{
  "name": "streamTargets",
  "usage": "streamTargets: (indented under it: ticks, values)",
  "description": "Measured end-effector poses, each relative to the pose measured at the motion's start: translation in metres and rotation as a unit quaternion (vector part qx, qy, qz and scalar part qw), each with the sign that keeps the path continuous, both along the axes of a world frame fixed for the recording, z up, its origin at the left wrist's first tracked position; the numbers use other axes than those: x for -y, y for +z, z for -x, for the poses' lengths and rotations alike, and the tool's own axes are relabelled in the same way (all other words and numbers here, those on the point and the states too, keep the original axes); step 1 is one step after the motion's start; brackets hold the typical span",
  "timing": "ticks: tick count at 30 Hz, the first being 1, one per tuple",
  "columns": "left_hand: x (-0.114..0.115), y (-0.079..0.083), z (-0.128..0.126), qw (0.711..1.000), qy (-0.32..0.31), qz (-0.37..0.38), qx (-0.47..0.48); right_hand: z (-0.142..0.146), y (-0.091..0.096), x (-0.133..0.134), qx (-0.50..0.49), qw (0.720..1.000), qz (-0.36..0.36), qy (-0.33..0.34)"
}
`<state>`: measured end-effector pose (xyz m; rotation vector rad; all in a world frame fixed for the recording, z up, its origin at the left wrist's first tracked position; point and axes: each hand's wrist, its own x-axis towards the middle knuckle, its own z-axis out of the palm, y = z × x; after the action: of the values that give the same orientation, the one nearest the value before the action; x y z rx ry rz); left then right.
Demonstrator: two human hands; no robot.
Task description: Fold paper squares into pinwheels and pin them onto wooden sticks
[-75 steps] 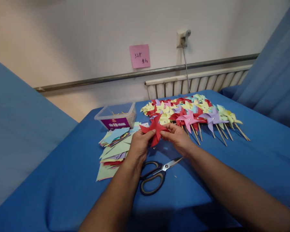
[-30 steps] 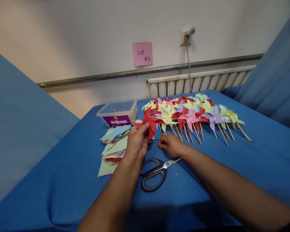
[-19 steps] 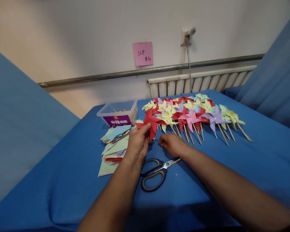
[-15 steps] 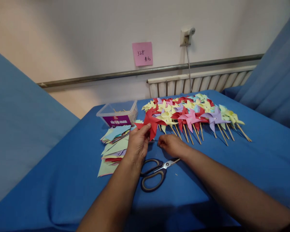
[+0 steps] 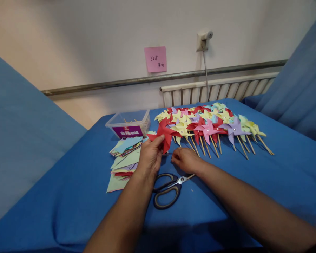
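A red paper pinwheel is pinched by my left hand, thumb on its near side. To the right of it, my right hand rests low over the table with fingers curled together; anything between its fingertips is too small or hidden to make out. Just below both hands lie dark-handled scissors, blades pointing right and partly under my right wrist. Behind my hands spreads a group of finished-looking pinwheels on wooden sticks, in red, yellow, pink, purple and pale blue.
Left of my left hand are stacked coloured paper sheets. A clear plastic box with a purple label holds thin sticks behind them. Blue cloth covers the table. A radiator and a metal rail run along the wall.
My right hand has shifted very slightly left. The red pinwheel stays in my left hand, almost unmoved.
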<state>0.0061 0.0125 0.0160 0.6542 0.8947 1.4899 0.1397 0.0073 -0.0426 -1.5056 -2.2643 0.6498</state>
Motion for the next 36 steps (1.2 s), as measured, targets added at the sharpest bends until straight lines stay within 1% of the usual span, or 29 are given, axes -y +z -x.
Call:
streamTargets:
  ticks: [3,5,10,15,18,22,26,29,32,36]
  values:
    - [0.000,-0.001,0.000,1.000,0.002,-0.001,0.003,0.001,-0.004,0.000,-0.062,0.997,0.018,0.047]
    - [-0.001,-0.002,0.001,1.000,0.000,-0.002,0.003,0.001,-0.006,0.000,-0.069,0.995,0.012,0.064]
    - [0.000,-0.002,0.001,1.000,-0.007,-0.004,-0.002,0.000,-0.008,-0.003,-0.072,0.996,0.006,0.056]
    - [0.001,-0.002,0.000,1.000,-0.004,-0.003,-0.001,-0.002,-0.015,-0.006,-0.086,0.995,0.000,0.044]
    - [0.001,-0.001,0.000,1.000,-0.006,0.000,-0.001,-0.003,-0.016,-0.007,-0.073,0.997,-0.010,0.037]
    - [0.001,-0.001,0.000,1.000,-0.010,-0.001,-0.003,-0.004,-0.012,-0.007,-0.052,0.998,-0.009,0.025]
    - [0.001,0.000,0.000,1.000,-0.007,-0.002,-0.001,-0.004,-0.011,-0.006,-0.052,0.998,-0.013,0.011]
    - [0.001,-0.001,0.001,1.000,-0.011,-0.002,-0.005,-0.003,-0.008,-0.002,-0.052,0.998,-0.005,0.025]
    - [0.001,-0.001,0.001,1.000,-0.011,0.001,-0.009,-0.002,-0.003,0.003,-0.013,0.999,-0.001,0.039]
    - [0.001,-0.001,0.000,1.000,-0.007,0.001,-0.008,0.000,0.005,0.010,0.043,0.998,-0.012,0.033]
